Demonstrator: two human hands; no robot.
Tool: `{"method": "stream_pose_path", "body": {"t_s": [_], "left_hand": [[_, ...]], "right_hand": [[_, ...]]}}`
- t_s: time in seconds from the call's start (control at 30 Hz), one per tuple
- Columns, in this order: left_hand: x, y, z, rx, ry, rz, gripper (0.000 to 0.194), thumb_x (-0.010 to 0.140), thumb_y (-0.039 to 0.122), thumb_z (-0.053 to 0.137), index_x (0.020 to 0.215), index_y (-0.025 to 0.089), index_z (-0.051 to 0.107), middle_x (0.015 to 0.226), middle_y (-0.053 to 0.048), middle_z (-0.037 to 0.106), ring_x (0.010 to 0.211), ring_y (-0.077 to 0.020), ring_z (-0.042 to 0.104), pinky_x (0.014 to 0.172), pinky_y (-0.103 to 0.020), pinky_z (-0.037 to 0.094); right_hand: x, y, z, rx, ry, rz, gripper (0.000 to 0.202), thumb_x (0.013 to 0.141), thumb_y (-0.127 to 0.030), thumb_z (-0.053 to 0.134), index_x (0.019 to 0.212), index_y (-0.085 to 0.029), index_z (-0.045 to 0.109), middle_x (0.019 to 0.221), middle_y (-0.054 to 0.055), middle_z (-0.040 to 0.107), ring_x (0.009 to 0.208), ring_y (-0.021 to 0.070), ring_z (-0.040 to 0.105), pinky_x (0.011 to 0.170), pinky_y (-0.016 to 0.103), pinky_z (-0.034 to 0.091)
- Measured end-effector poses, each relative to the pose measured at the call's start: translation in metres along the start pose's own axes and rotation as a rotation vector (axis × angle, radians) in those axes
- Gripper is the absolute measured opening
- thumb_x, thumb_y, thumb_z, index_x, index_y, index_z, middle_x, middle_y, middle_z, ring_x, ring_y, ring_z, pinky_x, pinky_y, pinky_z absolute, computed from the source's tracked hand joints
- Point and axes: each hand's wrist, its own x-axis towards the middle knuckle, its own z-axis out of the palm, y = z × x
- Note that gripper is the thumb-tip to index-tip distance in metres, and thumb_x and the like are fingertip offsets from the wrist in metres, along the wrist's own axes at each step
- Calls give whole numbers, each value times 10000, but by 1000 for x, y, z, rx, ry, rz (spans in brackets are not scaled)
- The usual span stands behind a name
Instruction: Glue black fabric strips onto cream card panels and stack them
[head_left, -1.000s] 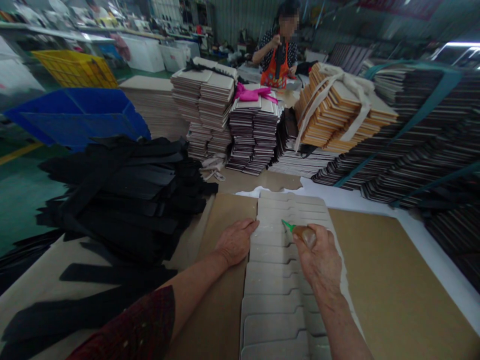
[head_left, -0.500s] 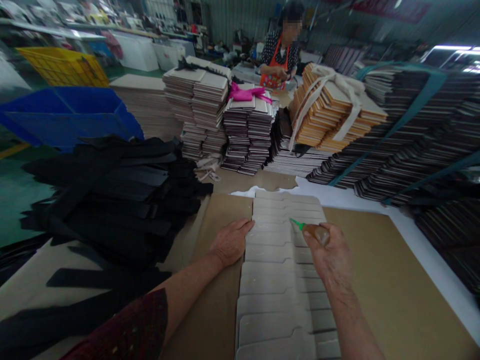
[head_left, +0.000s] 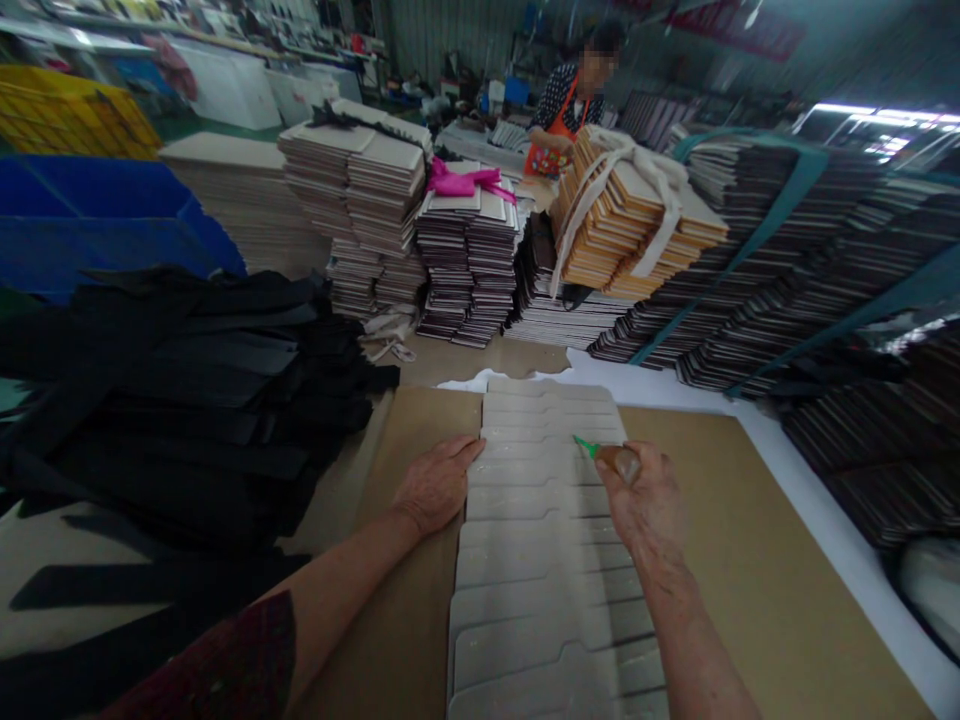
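Observation:
A long row of overlapping grey boards (head_left: pixel 517 560) runs away from me over a brown sheet (head_left: pixel 420 620). My right hand (head_left: pixel 646 495) is wrapped round a small brown glue bottle (head_left: pixel 619 462), whose green nozzle (head_left: pixel 585 446) points left over the far part of the row. My left hand (head_left: pixel 439 485) rests flat at the left edge of the boards, fingertips touching them, holding nothing. Small shiny spots show on some boards.
Black fabric strips (head_left: pixel 172 400) are heaped at the left, beside a blue bin (head_left: pixel 112 225). Behind the boards stand tied stacks, one with a pink cloth (head_left: pixel 465 180), one orange-edged (head_left: pixel 637 220). Dark stacks (head_left: pixel 810 260) rise at the right. A person (head_left: pixel 570 105) works beyond.
The view has swung a little to the right, so most things appear further left. The bottle's nozzle has shifted slightly left relative to the boards. My left hand stays at their edge.

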Motion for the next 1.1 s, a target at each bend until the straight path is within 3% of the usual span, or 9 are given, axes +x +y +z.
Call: {"method": "stream_pose_path", "body": {"t_s": [0.33, 0.57, 0.9, 1.1], "left_hand": [[1, -1, 0, 22, -8, 1, 554, 900, 119, 377, 1443, 194, 455, 1461, -54, 491, 1299, -193, 477, 1157, -340, 339], [1, -2, 2, 28, 5, 13, 568, 886, 106, 384, 1444, 185, 455, 1456, -59, 492, 1305, -188, 473, 1170, -332, 322], [1, -1, 1, 21, 2, 15, 579, 870, 93, 388, 1437, 182, 463, 1453, -60, 497, 1303, -188, 473, 1168, -332, 327], [1, -1, 1, 21, -4, 4, 567, 886, 114, 394, 1444, 191, 458, 1464, -52, 491, 1297, -203, 479, 1156, -345, 348]], "right_hand": [[12, 22, -10, -133, 55, 114, 400, 879, -508, 508, 1198, -269, 532, 1131, 77, 563, 811, 227, 575, 710, 346, 398], [24, 39, -5, -64, 130, 132, 441, 839, -516, 552, 1202, -266, 535, 1144, 86, 568, 916, 255, 576, 772, 359, 427], [24, 46, 0, 250, 104, 104, 477, 727, -530, 668, 1104, -245, 606, 1009, 48, 619, 898, 254, 589, 817, 410, 462], [15, 39, 4, 528, 102, 216, 539, 651, -497, 764, 1095, -229, 617, 878, 19, 647, 766, 230, 615, 741, 440, 524]]}}
